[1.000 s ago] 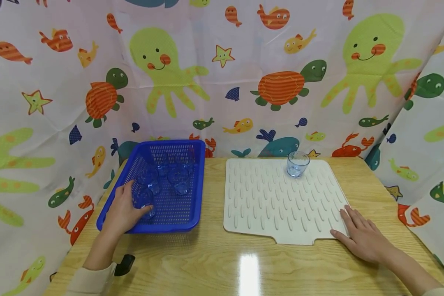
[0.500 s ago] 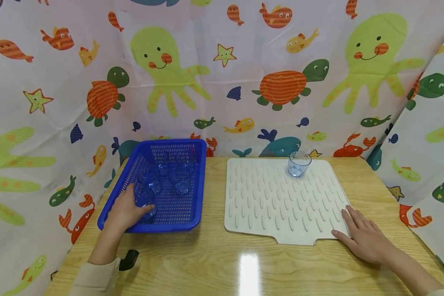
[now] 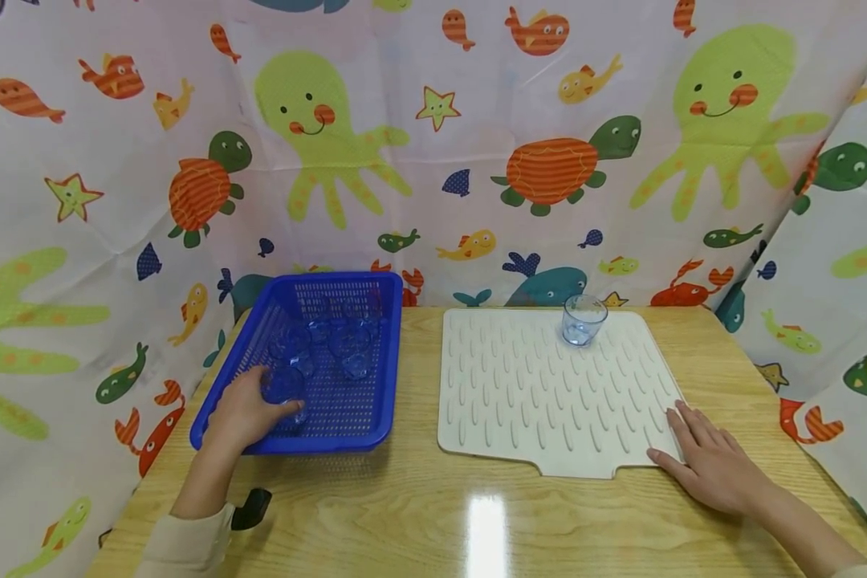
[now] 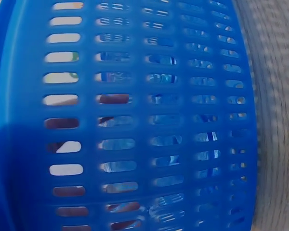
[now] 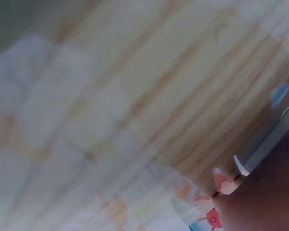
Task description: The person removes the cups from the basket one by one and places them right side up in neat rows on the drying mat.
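In the blue basket (image 3: pixel 318 444), I see the left hand (image 3: pixel 244 411) curled round a glass (image 3: pixel 284 388); the right hand (image 3: pixel 718 467), fingers extended, holding nothing, touches the white mat (image 3: pixel 520 393).

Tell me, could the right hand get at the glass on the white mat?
Probably yes: the right hand rests at the near right corner of the white mat, with nothing visible blocking the glass, though it would likely have to stretch forward.

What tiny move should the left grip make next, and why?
Probably lift the nearest clear tumbler out of the blue basket: the left grip seems curled round it, and the ridged white mat holds just one other tumbler, leaving plenty of room.
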Tool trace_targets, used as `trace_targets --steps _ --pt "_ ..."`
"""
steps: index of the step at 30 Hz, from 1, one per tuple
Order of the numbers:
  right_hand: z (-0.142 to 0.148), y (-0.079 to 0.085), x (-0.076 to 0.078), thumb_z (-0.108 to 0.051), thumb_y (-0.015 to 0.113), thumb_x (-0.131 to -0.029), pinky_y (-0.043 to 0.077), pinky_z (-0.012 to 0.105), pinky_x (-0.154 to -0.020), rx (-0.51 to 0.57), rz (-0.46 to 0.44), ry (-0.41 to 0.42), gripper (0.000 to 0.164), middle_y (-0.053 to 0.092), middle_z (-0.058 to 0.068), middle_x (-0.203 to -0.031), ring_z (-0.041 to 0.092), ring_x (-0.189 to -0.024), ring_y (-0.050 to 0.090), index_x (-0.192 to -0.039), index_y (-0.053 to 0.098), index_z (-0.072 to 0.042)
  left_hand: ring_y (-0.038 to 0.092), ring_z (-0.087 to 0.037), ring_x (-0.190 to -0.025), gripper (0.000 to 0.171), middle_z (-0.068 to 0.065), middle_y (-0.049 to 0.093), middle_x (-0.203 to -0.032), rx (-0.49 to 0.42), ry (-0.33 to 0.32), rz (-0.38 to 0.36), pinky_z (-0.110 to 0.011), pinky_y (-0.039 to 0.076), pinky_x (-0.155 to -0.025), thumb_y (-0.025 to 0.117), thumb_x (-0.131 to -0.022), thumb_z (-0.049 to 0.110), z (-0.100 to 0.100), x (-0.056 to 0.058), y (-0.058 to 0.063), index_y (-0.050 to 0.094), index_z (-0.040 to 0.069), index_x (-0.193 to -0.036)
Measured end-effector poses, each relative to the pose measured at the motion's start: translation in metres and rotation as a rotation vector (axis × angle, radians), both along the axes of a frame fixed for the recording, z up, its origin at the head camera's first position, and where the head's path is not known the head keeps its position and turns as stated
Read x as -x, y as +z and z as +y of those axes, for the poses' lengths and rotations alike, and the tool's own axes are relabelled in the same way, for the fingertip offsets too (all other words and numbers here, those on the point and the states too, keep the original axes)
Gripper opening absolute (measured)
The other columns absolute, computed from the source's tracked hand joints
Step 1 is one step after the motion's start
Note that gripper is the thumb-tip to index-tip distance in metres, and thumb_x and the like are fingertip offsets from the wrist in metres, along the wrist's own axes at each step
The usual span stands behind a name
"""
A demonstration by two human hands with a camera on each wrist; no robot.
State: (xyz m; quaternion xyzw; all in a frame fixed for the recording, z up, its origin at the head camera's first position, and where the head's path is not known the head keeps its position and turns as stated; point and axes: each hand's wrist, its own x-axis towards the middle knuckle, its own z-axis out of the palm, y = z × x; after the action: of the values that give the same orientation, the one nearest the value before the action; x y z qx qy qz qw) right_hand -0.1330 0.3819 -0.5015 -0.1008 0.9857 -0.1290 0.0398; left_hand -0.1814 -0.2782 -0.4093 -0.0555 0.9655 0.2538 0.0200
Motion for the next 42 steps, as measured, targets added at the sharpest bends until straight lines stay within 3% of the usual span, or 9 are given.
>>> trace_targets --steps 5,11,18,32,42 --pt "-0.002 -0.001 -0.002 -0.055 0.049 -0.104 0.016 0.08 -0.106 -0.002 -0.011 -0.002 0.089 0.018 0.041 -0.159 0.062 -0.143 0.019 -0.156 0.022 0.013 0.048 -0.055 -0.127 0.096 -0.036 0.048 -0.144 -0.034 0.009 0.013 -0.073 0.043 -0.095 0.08 -0.084 0.052 -0.002 -0.005 -0.003 0.04 -0.009 -0.148" --pt "-0.002 -0.005 -0.003 -0.056 0.05 -0.103 0.016 0.079 -0.106 -0.002 -0.021 -0.006 0.09 0.018 0.04 -0.159 0.061 -0.143 0.019 -0.156 0.023 0.013 0.053 -0.051 -0.124 0.096 -0.035 0.049 -0.143 -0.11 -0.006 0.041 -0.064 0.05 -0.094 0.081 -0.085 0.049 -0.005 -0.009 -0.002 0.039 -0.01 -0.148" --pt "-0.003 -0.004 -0.002 -0.057 0.049 -0.103 0.014 0.08 -0.107 0.003 -0.031 -0.008 0.091 0.016 0.039 -0.16 0.062 -0.143 0.018 -0.156 0.022 0.013 0.049 -0.051 -0.129 0.097 -0.033 0.046 -0.146 -0.201 -0.019 0.04 -0.063 0.048 -0.098 0.081 -0.086 0.046 -0.001 -0.011 0.003 0.034 -0.008 -0.151" --pt "0.0 -0.004 0.0 -0.054 0.049 -0.104 0.016 0.08 -0.106 0.002 -0.002 0.001 0.088 0.018 0.04 -0.159 0.061 -0.143 0.019 -0.156 0.023 0.013 0.042 -0.047 -0.135 0.096 -0.029 0.043 -0.149 -0.273 -0.026 0.049 -0.066 0.04 -0.106 0.081 -0.087 0.045 0.014 -0.01 0.018 0.032 -0.003 -0.154" --pt "0.002 -0.002 0.0 -0.054 0.049 -0.104 0.015 0.08 -0.106 0.006 -0.002 -0.002 0.089 0.017 0.04 -0.159 0.061 -0.144 0.018 -0.156 0.021 0.013 0.046 -0.045 -0.136 0.094 -0.025 0.044 -0.148 -0.357 -0.046 0.06 -0.062 0.046 -0.103 0.081 -0.087 0.043 0.029 -0.008 0.027 0.032 0.001 -0.155"
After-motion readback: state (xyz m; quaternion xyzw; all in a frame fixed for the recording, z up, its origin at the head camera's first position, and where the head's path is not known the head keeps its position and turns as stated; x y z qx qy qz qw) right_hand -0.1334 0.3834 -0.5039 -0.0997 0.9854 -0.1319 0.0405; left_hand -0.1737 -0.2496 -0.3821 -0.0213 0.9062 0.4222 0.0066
